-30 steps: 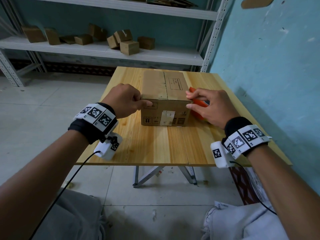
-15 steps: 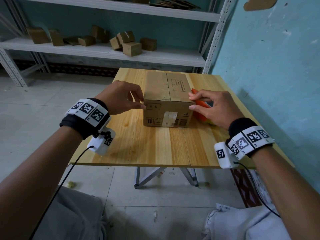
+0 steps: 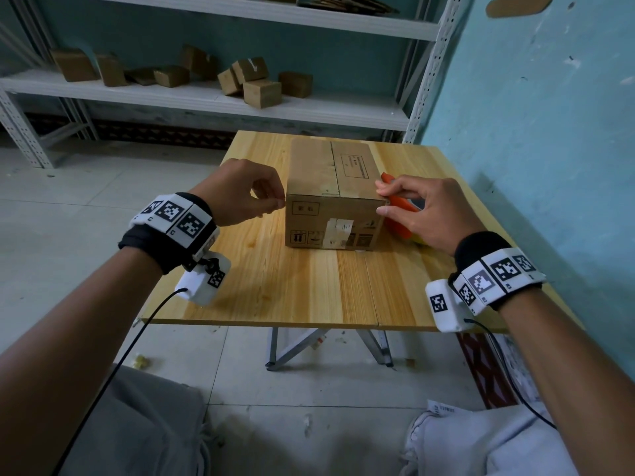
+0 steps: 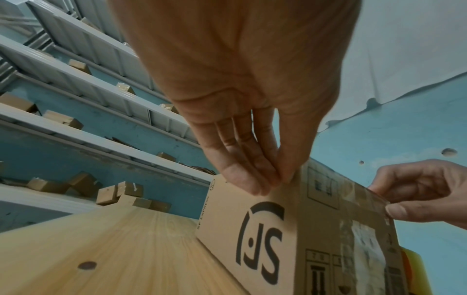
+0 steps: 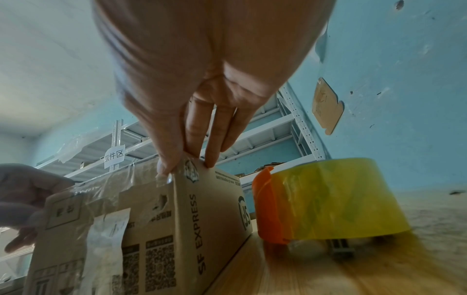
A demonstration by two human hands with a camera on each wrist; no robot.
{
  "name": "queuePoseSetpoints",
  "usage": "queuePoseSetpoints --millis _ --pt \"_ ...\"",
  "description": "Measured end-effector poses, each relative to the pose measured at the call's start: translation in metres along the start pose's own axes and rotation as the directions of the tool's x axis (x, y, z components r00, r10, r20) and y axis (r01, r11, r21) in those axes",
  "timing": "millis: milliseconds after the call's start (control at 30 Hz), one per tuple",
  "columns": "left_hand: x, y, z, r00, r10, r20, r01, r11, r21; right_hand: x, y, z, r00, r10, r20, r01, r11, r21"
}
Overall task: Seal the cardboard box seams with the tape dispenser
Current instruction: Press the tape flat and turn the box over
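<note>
Hands mine: left hand [image 3: 240,190] and right hand [image 3: 426,214] pinching clear tape strip [image 5: 106,179] over SF Express box [image 3: 335,201] front edge; tape dispenser [image 5: 326,197] beside on worktop [image 3: 309,290].

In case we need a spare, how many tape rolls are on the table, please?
1: the yellow tape roll, right of the cardboard box; more may hide behind it.
</note>
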State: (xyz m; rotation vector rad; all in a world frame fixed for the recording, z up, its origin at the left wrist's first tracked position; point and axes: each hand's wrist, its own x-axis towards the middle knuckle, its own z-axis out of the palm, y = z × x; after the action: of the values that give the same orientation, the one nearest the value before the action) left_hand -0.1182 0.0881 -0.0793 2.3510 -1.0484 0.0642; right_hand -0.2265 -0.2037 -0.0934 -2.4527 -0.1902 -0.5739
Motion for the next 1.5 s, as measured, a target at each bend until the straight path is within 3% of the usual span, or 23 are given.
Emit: queuePoseSetpoints --millis 267,467,800,1300,1500 --pt "-0.001 0.013 0.004 0.997 -0.064 -0.053 0.059 0.995 -0.086 0.0 0.0 0.001 1.0 -0.015 -0.016 0.015 1.0 -0.027" --pt "0.001 0.024 0.005 0.997 -0.074 -0.02 0.074 0.997 0.027 0.0 -0.002 0.002 1.0 -0.013 -0.015 0.012 0.999 -0.041" --pt "0.005 0.034 0.007 0.999 0.002 0.038 -0.011 0.97 0.242 0.0 -0.005 0.003 1.0 -0.01 -0.01 0.01 0.999 -0.047" --pt "0.006 0.023 0.007 0.999 0.038 0.02 -0.04 0.991 0.126 0.004 -0.008 0.009 0.997 -0.019 -0.079 0.013 0.997 -0.074" --pt "0.001 0.019 0.006 0.997 0.021 0.072 -0.03 0.992 0.122 0.0 -0.008 -0.005 0.997 0.025 0.069 -0.018 0.996 -0.091"
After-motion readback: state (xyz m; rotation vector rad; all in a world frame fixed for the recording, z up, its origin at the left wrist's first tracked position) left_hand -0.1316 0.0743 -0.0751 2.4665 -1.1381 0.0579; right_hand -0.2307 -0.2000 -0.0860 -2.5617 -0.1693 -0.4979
